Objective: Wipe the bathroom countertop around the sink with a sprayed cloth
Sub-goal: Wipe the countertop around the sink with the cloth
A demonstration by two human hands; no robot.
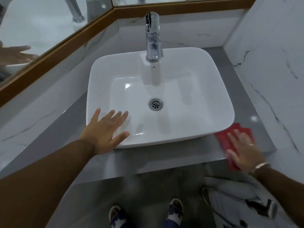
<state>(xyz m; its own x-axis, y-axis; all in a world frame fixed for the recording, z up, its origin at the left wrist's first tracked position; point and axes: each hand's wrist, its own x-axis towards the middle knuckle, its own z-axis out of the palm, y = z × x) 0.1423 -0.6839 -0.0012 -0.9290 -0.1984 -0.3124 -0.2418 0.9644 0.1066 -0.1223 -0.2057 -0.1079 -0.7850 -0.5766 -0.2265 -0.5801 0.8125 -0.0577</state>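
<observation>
A white rectangular vessel sink point(213, 89) stands on a grey countertop point(161, 160). A red cloth point(225, 137) lies flat on the counter at the sink's front right corner, partly over the counter's front edge. My right hand point(243, 150) presses down on the cloth with flat, spread fingers. My left hand point(107, 129) rests open on the sink's front left rim, fingers spread, holding nothing.
A chrome tap point(153, 37) rises at the back of the sink. A wood-framed mirror point(41, 51) runs along the left and back walls. A marble wall point(269, 63) closes the right side. A hand sprayer with hose point(261, 206) hangs low on the right. My sandalled feet point(144, 214) stand below.
</observation>
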